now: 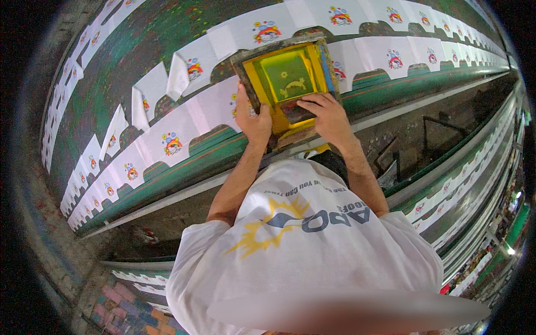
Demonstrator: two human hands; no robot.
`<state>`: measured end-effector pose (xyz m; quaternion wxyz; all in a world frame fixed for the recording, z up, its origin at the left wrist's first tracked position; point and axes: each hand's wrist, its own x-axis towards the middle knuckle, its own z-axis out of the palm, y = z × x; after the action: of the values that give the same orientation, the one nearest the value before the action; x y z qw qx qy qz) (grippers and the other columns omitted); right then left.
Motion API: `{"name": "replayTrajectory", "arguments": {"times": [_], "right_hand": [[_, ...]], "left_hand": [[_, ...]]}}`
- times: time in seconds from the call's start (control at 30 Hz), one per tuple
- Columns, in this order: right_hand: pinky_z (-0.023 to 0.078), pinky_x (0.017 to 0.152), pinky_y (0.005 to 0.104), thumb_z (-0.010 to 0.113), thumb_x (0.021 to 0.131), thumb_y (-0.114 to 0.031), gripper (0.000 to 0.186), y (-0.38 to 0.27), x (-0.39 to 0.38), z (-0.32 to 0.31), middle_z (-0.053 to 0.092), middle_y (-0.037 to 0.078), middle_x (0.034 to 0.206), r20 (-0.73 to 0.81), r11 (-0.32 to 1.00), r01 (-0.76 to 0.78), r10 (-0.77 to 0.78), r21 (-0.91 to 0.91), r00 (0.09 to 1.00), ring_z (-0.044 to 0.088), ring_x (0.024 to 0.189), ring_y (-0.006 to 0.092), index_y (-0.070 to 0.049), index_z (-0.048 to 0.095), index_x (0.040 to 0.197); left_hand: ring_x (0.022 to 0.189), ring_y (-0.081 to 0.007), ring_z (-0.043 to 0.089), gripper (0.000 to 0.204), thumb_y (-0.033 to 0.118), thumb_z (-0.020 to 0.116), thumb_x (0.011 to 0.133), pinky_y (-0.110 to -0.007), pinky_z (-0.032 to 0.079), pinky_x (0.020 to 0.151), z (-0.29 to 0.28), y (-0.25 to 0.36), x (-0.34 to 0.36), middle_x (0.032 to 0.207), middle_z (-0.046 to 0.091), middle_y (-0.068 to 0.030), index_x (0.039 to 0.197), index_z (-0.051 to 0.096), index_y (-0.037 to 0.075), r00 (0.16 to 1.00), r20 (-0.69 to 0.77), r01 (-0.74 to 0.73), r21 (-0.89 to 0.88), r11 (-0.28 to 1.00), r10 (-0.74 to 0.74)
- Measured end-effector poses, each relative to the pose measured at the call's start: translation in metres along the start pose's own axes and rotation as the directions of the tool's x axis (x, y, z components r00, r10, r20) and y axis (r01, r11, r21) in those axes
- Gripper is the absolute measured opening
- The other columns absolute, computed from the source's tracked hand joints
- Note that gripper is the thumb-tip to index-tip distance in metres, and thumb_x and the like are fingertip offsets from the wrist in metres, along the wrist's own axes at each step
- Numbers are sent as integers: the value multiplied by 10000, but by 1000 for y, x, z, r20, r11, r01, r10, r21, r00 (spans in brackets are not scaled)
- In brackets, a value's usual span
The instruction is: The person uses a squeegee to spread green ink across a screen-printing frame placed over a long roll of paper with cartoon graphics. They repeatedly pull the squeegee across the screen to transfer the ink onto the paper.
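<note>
A screen printing frame (269, 78) with a yellow-green mesh and worn edges lies tilted over the front row of white printed fabric pieces (173, 144). My left hand (252, 118) is closed round its left side, thumb on the inner edge. Inside the frame's near end is a dark, flat squeegee (294, 112), partly covered by fingers. My right hand (328, 116) grips it from the right, its fingers bent over the top. Through the mesh a small pale design shows. The print beneath the frame is mostly hidden.
The long green table (218, 146) carries several rows of white pieces with colourful prints; a few on the left have lifted corners. A metal rail (167, 202) runs along its near edge. Behind on the right stands another long table (430, 209) with similar pieces. Coloured blocks (131, 307) cover the floor lower left.
</note>
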<state>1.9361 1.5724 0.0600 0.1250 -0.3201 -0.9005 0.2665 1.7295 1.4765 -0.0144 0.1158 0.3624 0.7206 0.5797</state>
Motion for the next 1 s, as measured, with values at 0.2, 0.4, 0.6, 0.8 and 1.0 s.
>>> {"name": "replayTrajectory", "arguments": {"times": [0.2, 0.4, 0.6, 0.8, 1.0], "right_hand": [[535, 1085, 437, 623, 783, 110, 564, 84, -25, -49, 698, 73, 1315, -67, 999, -35, 33, -24, 997, 629, 1228, 337, -101, 766, 1286], [541, 1073, 426, 642, 812, 63, 530, 119, -31, -59, 690, 63, 1307, -56, 1000, 3, -3, 9, 998, 624, 1230, 315, -120, 766, 1294], [530, 1087, 422, 655, 822, 25, 521, 124, -29, -56, 685, 57, 1314, -26, 999, 28, -28, -33, 999, 620, 1235, 306, -115, 750, 1315], [525, 1095, 418, 660, 812, 30, 544, 127, -25, -62, 681, 56, 1316, 30, 999, 30, -30, -17, 999, 619, 1241, 306, -118, 743, 1328], [526, 1103, 417, 676, 804, 32, 549, 129, -36, -64, 678, 62, 1311, 36, 998, 62, -61, -19, 997, 622, 1248, 305, -124, 743, 1327]], "left_hand": [[1486, -358, 543, 766, -70, 695, 823, -408, 403, 1231, 104, 34, -9, 1594, 550, -275, 1562, 493, -86, 999, 40, 22, 86, 996, -26], [1375, -270, 628, 801, -68, 707, 823, -374, 485, 1134, 134, 41, -15, 1535, 617, -254, 1591, 479, -63, 992, 42, 112, 83, 990, -116], [1271, -232, 678, 803, -69, 716, 831, -344, 524, 1065, 136, 28, -11, 1478, 673, -216, 1602, 495, -21, 997, 28, 70, 99, 993, -73], [1187, -206, 699, 827, -51, 716, 813, -331, 540, 1016, 139, 30, -15, 1409, 721, -194, 1609, 498, -2, 988, 8, 155, 86, 984, -156], [1166, -214, 709, 809, -13, 676, 826, -342, 547, 1006, 137, 33, -13, 1387, 724, -226, 1608, 470, -38, 985, 41, 159, 128, 979, -166]]}}
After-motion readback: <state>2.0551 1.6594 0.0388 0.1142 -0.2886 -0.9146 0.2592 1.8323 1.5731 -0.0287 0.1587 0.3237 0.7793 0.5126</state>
